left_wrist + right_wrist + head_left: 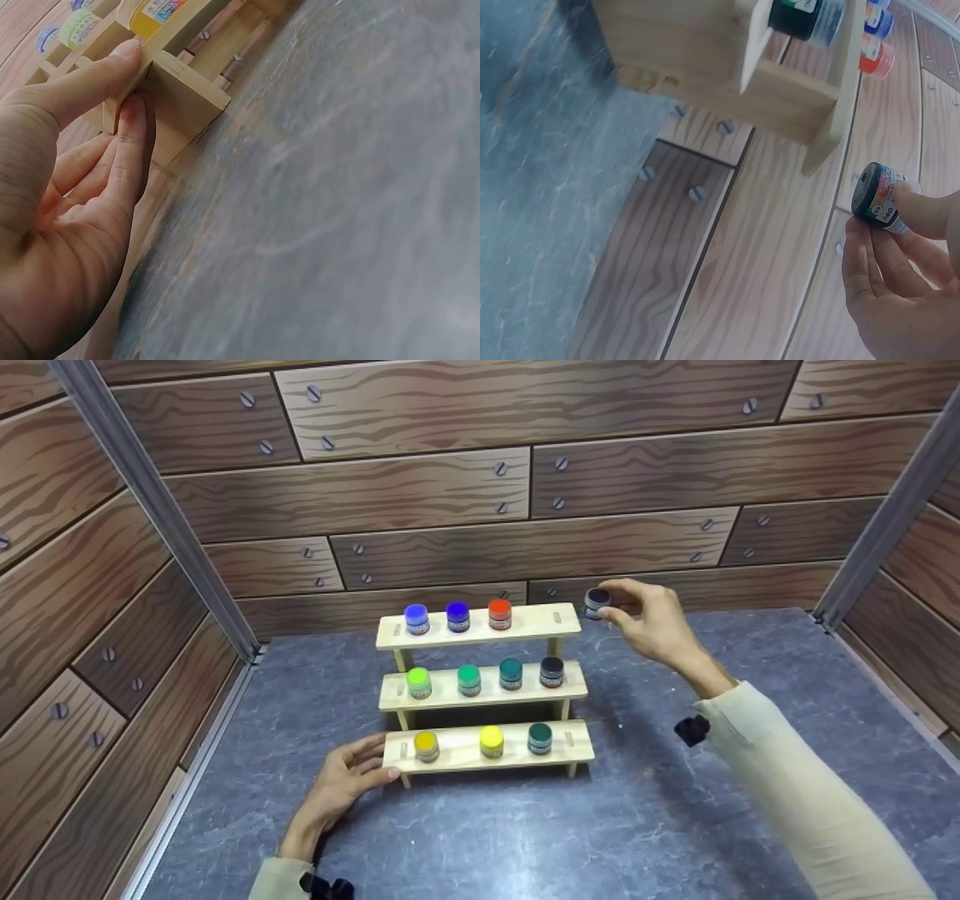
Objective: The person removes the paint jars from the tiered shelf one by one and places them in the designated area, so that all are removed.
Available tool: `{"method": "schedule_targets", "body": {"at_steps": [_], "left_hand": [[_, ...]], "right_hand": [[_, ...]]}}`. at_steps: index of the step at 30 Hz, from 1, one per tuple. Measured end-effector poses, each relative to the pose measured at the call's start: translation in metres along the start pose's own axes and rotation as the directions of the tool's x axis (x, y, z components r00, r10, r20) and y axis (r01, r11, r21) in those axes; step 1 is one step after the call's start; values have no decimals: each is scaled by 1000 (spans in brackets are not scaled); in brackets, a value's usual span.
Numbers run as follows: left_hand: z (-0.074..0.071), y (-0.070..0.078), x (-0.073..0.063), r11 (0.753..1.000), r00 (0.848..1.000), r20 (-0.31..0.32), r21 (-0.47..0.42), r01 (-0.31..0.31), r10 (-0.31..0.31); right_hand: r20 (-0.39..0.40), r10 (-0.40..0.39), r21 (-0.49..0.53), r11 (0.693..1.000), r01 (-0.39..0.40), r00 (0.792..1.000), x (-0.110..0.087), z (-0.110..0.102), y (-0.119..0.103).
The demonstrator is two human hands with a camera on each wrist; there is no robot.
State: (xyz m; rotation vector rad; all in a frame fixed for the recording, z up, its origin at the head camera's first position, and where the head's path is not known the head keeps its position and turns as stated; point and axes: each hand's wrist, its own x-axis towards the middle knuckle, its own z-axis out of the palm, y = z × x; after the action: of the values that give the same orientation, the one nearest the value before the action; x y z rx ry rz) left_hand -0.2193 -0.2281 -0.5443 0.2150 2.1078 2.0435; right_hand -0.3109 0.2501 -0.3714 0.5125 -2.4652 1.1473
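Note:
A three-tier wooden rack (457, 766) bears small paint jars on every step. My left hand (341, 780) pinches the left end of its lowest step, thumb on top and fingers beneath, as the left wrist view shows. Beyond the top step's right end, my right hand (656, 622) holds a dark paint jar (597, 604) in the air between thumb and fingers. Light blue, blue and red jars (500, 615) stand on the top step. The middle step carries light green, green, teal and black jars (551, 672). Ochre, yellow (491, 742) and dark green jars (540, 739) are on the lowest.
The rack stands on a grey marbled tabletop (480, 840). Wood-patterned panels (420, 502) rise behind it and at both sides, with metal corner posts (180, 532) between them. A small black device (691, 730) sits at the right wrist.

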Motion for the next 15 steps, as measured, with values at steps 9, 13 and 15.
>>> {"method": "schedule_targets", "body": {"at_steps": [9, 13, 15], "left_hand": [[0, 0, 2, 999, 1000, -23, 40, 4, -3], [0, -2, 3, 999, 1000, -20, 37, 4, -3], [0, -3, 3, 999, 1000, -18, 32, 5, -5]], "right_hand": [[28, 66, -23, 998, -65, 997, -12, -4, 17], [32, 72, -44, 997, -70, 997, -18, -2, 24], [34, 74, -50, 996, -72, 997, -19, -1, 27]]}}
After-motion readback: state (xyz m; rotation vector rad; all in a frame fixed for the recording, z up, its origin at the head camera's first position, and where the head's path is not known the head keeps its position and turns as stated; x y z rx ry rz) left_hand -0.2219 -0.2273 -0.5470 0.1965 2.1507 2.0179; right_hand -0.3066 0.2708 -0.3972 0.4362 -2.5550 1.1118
